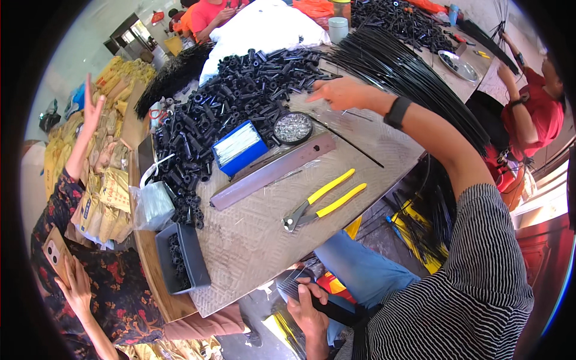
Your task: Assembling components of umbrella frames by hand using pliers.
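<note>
My right hand (343, 93) reaches over the table with its index finger stretched out, holding nothing. It is nearest to a heap of short black tubular parts (234, 90) and a thin black rod (351, 142) lying on the tabletop. Low in front of my body, my left hand (309, 305) is closed around a dark elongated object (291, 287), whose kind I cannot make out. Between my hands lie end-cutting pliers (321, 201) with yellow handles, jaws toward the left. Beyond them are a metal channel bar (273, 174), a blue box (247, 125) of thin pale pins and a round black dish (293, 142) of small metal bits.
A grey bin (197, 271) of small black parts stands at the table's left edge, near a clear plastic bag (155, 204). Long black rods (402, 75) lie at the right. A person at left holds a phone (56, 255); others sit across and at right.
</note>
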Action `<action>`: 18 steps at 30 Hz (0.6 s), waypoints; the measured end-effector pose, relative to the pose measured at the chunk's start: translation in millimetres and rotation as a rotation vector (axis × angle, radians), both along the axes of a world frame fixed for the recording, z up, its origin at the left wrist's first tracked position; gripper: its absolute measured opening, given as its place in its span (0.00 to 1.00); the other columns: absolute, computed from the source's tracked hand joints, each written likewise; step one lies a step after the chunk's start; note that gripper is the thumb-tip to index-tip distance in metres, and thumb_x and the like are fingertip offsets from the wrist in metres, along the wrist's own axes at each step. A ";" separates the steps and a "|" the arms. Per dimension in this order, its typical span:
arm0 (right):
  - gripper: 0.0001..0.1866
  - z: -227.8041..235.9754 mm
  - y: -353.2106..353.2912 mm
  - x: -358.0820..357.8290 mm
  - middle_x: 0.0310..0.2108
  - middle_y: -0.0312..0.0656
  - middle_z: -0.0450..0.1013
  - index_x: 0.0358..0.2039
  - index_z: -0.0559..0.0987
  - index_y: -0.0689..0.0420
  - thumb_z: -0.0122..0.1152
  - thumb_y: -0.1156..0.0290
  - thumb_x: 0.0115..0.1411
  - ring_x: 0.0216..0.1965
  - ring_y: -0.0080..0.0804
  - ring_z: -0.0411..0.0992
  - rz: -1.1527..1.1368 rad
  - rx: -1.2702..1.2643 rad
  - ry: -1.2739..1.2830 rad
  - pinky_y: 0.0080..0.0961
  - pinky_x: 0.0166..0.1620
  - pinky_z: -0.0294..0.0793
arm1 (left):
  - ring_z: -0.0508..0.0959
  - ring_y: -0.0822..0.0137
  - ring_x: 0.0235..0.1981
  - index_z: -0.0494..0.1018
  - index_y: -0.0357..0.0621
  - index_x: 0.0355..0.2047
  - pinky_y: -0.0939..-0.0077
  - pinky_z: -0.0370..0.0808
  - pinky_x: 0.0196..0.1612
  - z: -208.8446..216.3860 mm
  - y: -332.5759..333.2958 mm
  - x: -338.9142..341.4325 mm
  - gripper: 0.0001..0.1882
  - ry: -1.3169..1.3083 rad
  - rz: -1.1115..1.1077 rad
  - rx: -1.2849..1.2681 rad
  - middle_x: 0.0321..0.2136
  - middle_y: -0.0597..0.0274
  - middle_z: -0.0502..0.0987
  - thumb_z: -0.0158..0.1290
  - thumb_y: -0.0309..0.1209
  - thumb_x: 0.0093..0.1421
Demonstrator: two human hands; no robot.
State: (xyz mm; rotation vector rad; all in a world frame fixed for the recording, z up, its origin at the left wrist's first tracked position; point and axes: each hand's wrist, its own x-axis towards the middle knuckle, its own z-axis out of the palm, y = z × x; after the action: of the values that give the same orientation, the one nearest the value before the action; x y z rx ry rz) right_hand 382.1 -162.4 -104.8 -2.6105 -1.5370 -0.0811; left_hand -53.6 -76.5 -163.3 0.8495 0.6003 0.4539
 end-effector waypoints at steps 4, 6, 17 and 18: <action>0.28 2.3 10.8 -10.2 0.42 0.35 0.67 0.46 0.74 0.42 0.48 0.81 0.43 0.39 0.37 0.70 0.075 -0.020 0.047 0.31 0.36 0.69 | 0.62 0.72 0.14 0.63 0.38 0.35 0.79 0.60 0.18 -2.7 -1.9 -0.3 0.10 -0.001 -0.020 -0.003 0.16 0.63 0.64 0.45 0.32 0.61; 0.27 2.9 8.2 -8.1 0.43 0.35 0.67 0.45 0.74 0.43 0.47 0.81 0.44 0.39 0.37 0.70 0.122 -0.015 0.060 0.30 0.36 0.69 | 0.62 0.73 0.14 0.63 0.38 0.35 0.80 0.60 0.18 -1.8 -3.0 -1.6 0.10 0.011 0.004 0.003 0.16 0.63 0.64 0.46 0.33 0.61; 0.16 8.7 0.9 -19.1 0.39 0.43 0.71 0.36 0.78 0.52 0.48 0.76 0.47 0.40 0.39 0.70 0.057 0.222 0.237 0.30 0.42 0.69 | 0.62 0.73 0.14 0.64 0.38 0.36 0.80 0.60 0.18 -1.1 -5.8 -1.7 0.10 0.038 0.009 0.040 0.16 0.63 0.64 0.45 0.33 0.61; 0.16 9.7 2.1 -19.9 0.39 0.43 0.71 0.36 0.78 0.52 0.48 0.76 0.47 0.40 0.39 0.70 0.053 0.227 0.238 0.30 0.42 0.69 | 0.62 0.73 0.14 0.64 0.38 0.36 0.80 0.60 0.18 -1.4 -5.2 -1.6 0.10 0.052 0.013 0.033 0.16 0.63 0.64 0.45 0.33 0.61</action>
State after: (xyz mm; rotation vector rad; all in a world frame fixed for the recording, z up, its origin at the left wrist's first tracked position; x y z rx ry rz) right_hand 362.2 -160.3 -95.1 -2.3095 -1.4230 0.0548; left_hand -55.2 -81.7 -164.6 0.8917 0.6478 0.4562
